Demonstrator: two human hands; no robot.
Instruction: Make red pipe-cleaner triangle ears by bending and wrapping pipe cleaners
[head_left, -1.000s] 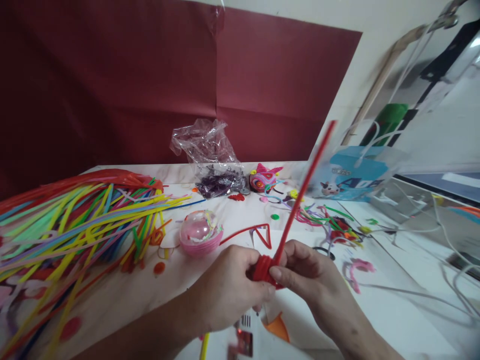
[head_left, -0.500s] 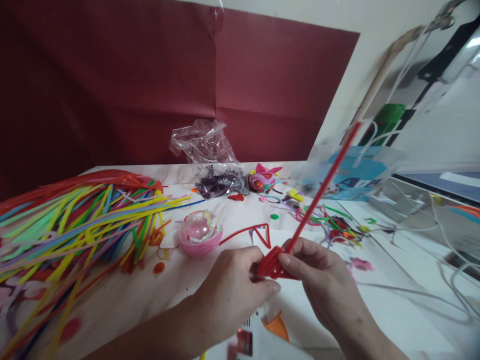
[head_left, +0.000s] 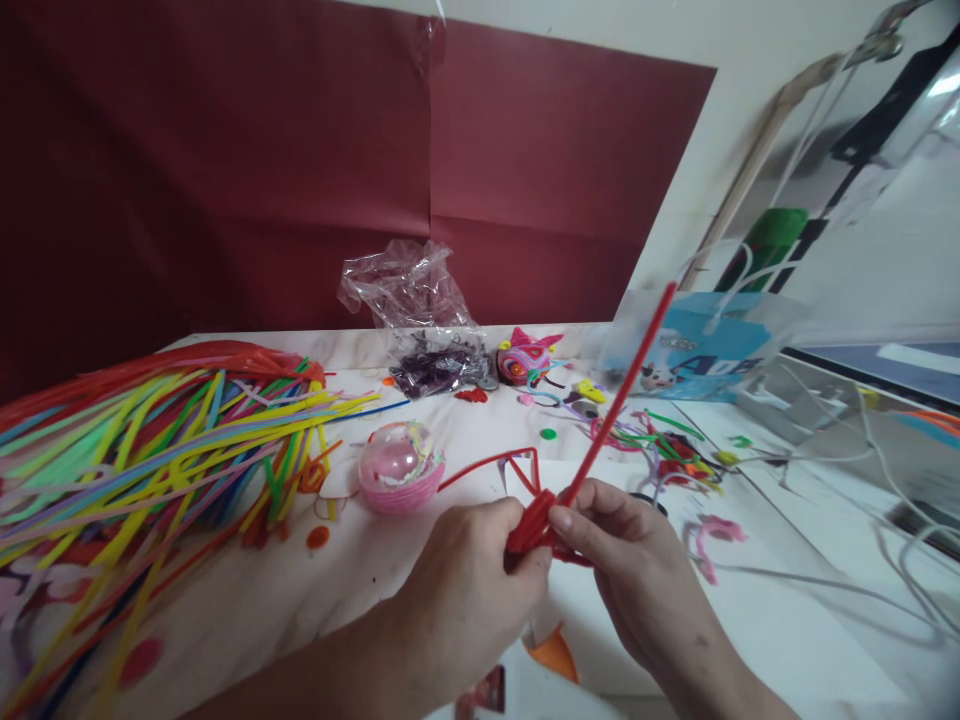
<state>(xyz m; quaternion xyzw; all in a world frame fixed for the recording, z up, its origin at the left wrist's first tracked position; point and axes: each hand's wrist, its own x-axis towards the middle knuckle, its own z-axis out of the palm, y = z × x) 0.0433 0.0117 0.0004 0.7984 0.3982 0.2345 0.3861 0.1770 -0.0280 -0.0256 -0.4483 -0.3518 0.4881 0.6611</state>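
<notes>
My left hand (head_left: 480, 570) is closed around a folded bundle of red pipe cleaner (head_left: 534, 520) above the middle of the table. Thumb and fingers of my right hand (head_left: 619, 540) pinch the same red piece at its right side. From that pinch a long straight end of pipe cleaner (head_left: 622, 390) rises up and to the right. Behind my hands lies another red pipe cleaner (head_left: 487, 463), bent into a triangle at one end. A clear ball with pink winding round its lower half (head_left: 401, 468) sits just beyond my left hand.
A large heap of coloured pipe cleaners (head_left: 180, 440) covers the left side. At the back are a clear plastic bag (head_left: 412, 290), a pink decorated ball (head_left: 525, 358) and a blue bag (head_left: 705, 345). White paper (head_left: 750, 610) and a grey cable (head_left: 825, 580) lie on the right.
The upright red end has tilted and dropped slightly to the left. My left fingers have closed further over the folded bundle, and my right hand has shifted a little left.
</notes>
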